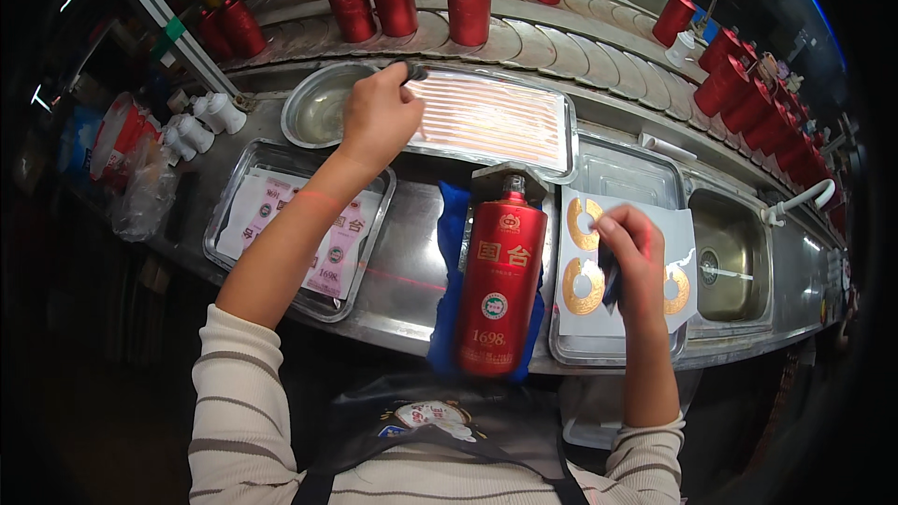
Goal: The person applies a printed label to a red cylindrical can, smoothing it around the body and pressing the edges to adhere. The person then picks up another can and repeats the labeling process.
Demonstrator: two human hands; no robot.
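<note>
A red bottle [499,287] with gold and green markings lies on a blue cloth [443,322], its clear neck pointing away from me. My left hand [384,112] is above the rim of a round metal bowl [319,109] of liquid, fingers closed on a small dark object [415,71] that I cannot identify. Beside the bowl, a metal tray holds a sheet of gold strips [498,119]. My right hand [635,252] hovers over a white sheet [582,319] bearing gold C-shaped decals [582,286]. Something dark shows at its palm; its hold is unclear.
Pink printed decals [337,252] lie in a metal tray [382,224] on the left. White bottle-shaped pieces [219,112] and plastic bags [144,189] are farther left. Red bottles [469,0] stand on a slatted conveyor [533,49] behind. A sink [729,252] is at the right.
</note>
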